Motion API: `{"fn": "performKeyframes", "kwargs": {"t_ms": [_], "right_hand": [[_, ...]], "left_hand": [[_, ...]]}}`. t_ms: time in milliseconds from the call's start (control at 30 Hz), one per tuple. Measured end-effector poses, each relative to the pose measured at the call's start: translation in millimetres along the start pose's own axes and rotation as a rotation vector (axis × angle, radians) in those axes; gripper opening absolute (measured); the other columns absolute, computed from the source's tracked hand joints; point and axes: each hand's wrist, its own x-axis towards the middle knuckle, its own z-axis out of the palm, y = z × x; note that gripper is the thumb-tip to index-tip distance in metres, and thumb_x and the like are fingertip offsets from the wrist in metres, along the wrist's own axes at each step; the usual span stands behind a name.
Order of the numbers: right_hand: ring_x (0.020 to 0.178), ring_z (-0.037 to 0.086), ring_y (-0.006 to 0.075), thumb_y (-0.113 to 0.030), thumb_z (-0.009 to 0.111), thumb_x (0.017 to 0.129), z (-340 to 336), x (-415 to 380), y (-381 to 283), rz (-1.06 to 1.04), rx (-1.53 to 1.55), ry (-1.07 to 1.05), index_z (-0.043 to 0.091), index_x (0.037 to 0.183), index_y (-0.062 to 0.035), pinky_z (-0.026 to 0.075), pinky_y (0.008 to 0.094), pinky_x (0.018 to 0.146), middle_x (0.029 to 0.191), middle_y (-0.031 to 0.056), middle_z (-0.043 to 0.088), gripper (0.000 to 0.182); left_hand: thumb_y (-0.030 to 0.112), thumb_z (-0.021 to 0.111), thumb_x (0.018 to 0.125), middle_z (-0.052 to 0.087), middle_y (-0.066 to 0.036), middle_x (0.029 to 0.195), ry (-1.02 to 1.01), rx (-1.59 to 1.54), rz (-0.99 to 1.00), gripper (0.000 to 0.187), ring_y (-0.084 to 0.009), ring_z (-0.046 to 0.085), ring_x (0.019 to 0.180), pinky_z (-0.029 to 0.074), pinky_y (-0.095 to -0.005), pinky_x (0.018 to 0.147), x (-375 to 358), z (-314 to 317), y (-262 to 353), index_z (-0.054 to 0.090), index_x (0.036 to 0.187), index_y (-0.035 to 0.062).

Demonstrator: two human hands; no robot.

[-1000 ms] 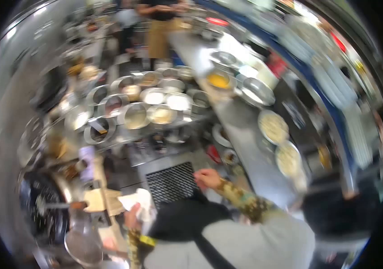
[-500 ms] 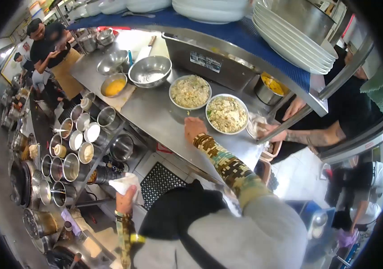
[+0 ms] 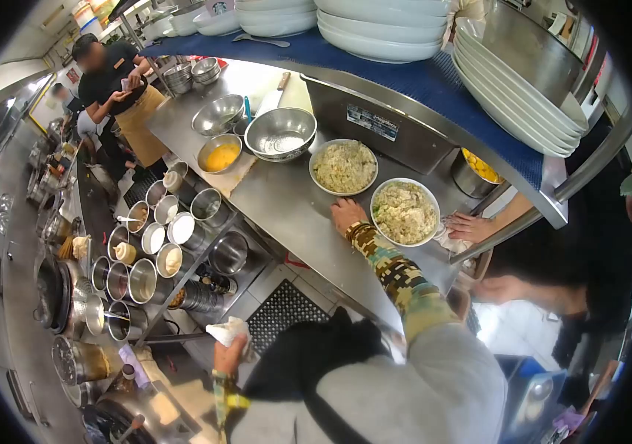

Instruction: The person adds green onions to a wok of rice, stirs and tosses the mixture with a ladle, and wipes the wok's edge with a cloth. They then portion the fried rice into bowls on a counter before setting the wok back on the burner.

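My right hand [image 3: 347, 215] rests on the steel counter [image 3: 286, 211], its fingers curled against the rim of the nearer bowl of fried rice [image 3: 404, 212]. A second bowl of fried rice [image 3: 344, 166] stands just behind it. Low down over the floor, my left hand [image 3: 228, 355] grips a white cloth [image 3: 228, 331]. My patterned sleeve runs from the right wrist back to my grey top.
Another person's hand [image 3: 470, 226] reaches in beside the nearer bowl from the right. An empty steel bowl [image 3: 280, 132] and a bowl of yellow liquid [image 3: 220, 154] stand further back. Several steel pots [image 3: 154, 244] fill the left. Stacked white plates [image 3: 375, 26] sit overhead. A person in an apron [image 3: 119, 89] stands far back.
The view swung from the pots and floor mat up to the counter. My right hand moved from near the mat onto the counter beside the rice bowl. The left hand kept the cloth.
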Motion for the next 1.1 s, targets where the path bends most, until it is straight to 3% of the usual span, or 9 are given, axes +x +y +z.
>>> {"fn": "performKeyframes", "kwargs": {"t_ms": [133,333,433,633,867,933,1000,1067,1100], "right_hand": [[0.099,0.054,0.0302,-0.01,0.052,0.082,-17.6,-19.3,1.1,0.083,-0.102,-0.279,0.066,0.091,-0.0027,0.047,0.0378,0.087,0.101,0.0137,0.057,0.018],[0.101,0.053,0.0321,-0.01,0.052,0.082,-7.5,-87.1,-11.2,0.248,-0.011,-0.174,0.063,0.097,-0.0014,0.045,0.0366,0.091,0.104,0.0147,0.057,0.021],[0.105,0.052,0.0329,-0.009,0.05,0.082,-16.3,-104.7,-20.5,0.421,0.118,0.049,0.059,0.106,-0.0005,0.044,0.0365,0.094,0.11,0.0149,0.055,0.027],[0.109,0.05,0.0303,-0.009,0.048,0.084,15.1,-110.8,-30.3,0.241,-0.049,0.114,0.057,0.11,-0.0025,0.046,0.0382,0.091,0.115,0.014,0.053,0.028],[0.103,0.053,0.0268,-0.012,0.049,0.084,-18.6,-109.6,-30.5,0.06,-0.108,-0.211,0.061,0.093,-0.0052,0.05,0.0376,0.081,0.098,0.0098,0.058,0.016],[0.097,0.055,0.0262,-0.012,0.051,0.082,50.3,-112.8,0.6,0.03,-0.133,0.0,0.063,0.087,-0.0072,0.05,0.0376,0.08,0.094,0.0094,0.06,0.014],[0.09,0.057,0.0287,-0.012,0.052,0.08,66.3,-106.0,8.6,0.019,-0.171,0.013,0.064,0.078,-0.0082,0.049,0.0385,0.08,0.086,0.009,0.061,0.013],[0.082,0.061,0.0266,-0.011,0.057,0.078,0.5,-83.7,-37.7,0.134,-0.014,-0.106,0.067,0.079,-0.0079,0.05,0.0373,0.076,0.083,0.0093,0.064,0.011],[0.081,0.062,0.0246,-0.009,0.059,0.079,-20.9,-77.2,-60.9,0.179,0.387,-0.073,0.067,0.085,-0.0055,0.05,0.0355,0.074,0.084,0.01,0.065,0.011]], "left_hand": [[0.018,0.066,0.084,0.064,-0.007,0.097,-0.008,0.065,0.076,0.034,-0.015,0.06,0.086,0.049,-0.0293,0.075,5.7,4.9,-3.4,0.059,0.111,-0.002],[0.015,0.066,0.084,0.064,-0.007,0.098,-0.028,0.0,0.071,0.033,-0.0152,0.06,0.087,0.048,-0.0285,0.077,8.0,15.1,0.5,0.058,0.111,-0.002],[0.014,0.065,0.084,0.063,-0.007,0.098,-0.075,-0.074,0.072,0.033,-0.0149,0.06,0.087,0.048,-0.0283,0.077,9.6,18.1,7.1,0.058,0.112,-0.002],[0.014,0.064,0.084,0.064,-0.007,0.098,-0.115,0.017,0.042,0.029,-0.0152,0.06,0.088,0.048,-0.0288,0.078,25.2,15.4,2.5,0.06,0.108,-0.0013],[0.017,0.065,0.084,0.065,-0.007,0.098,-0.105,0.106,0.051,0.029,-0.0153,0.06,0.089,0.048,-0.0288,0.078,11.0,11.5,-5.2,0.062,0.106,-0.0009],[0.019,0.065,0.083,0.066,-0.006,0.094,-0.03,0.201,0.095,0.029,-0.0148,0.061,0.086,0.048,-0.0289,0.075,10.5,6.8,-19.7,0.063,0.105,-0.0006],[0.023,0.065,0.082,0.067,-0.006,0.088,0.001,0.174,-0.039,0.028,-0.0164,0.063,0.079,0.05,-0.0316,0.07,1.1,7.8,-19.3,0.065,0.101,0.0012],[0.03,0.064,0.083,0.068,-0.007,0.086,-0.005,0.312,0.02,0.03,-0.0187,0.065,0.077,0.051,-0.0332,0.069,0.9,-5.7,-35.2,0.066,0.099,0.0043],[0.034,0.064,0.083,0.068,-0.008,0.086,0.0,0.438,0.043,0.032,-0.0201,0.065,0.076,0.051,-0.0338,0.069,5.7,-12.4,-49.3,0.066,0.099,0.0058]]}}
